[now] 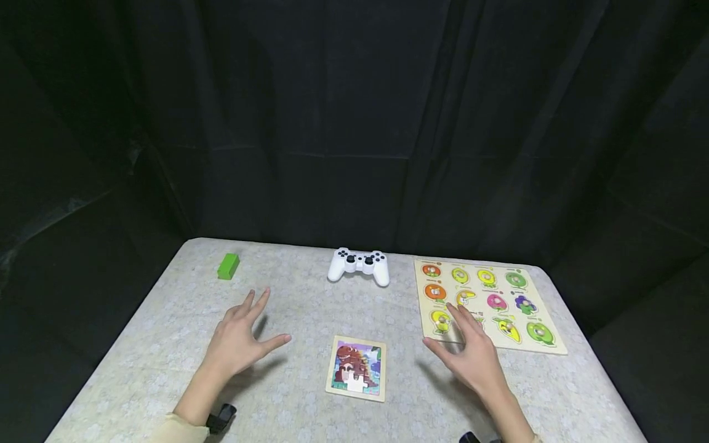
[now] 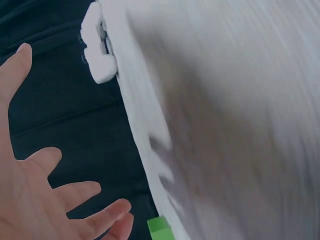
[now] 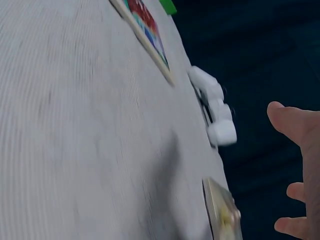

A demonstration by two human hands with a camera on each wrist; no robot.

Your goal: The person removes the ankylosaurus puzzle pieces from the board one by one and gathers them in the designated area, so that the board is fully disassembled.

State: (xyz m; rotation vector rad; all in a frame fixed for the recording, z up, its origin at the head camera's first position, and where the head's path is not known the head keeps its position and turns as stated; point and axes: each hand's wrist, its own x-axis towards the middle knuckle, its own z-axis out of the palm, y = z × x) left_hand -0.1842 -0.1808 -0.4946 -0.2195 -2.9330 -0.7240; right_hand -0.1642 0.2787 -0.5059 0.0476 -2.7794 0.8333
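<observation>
My left hand hovers over the left part of the table, fingers spread and thumb out, holding nothing. In the left wrist view its fingers are apart and bare. My right hand is held above the table at the near left corner of a fruit peg board, thumb apart from the fingers, with nothing in it. Between the hands lies a small framed dinosaur jigsaw puzzle; a pale gap shows at its lower middle. A white game controller rests farther back.
A green block sits at the back left of the table. A pale patterned cloth covers the tabletop. Dark curtains hang behind and at both sides. Each wrist wears a dark strap, partly in view.
</observation>
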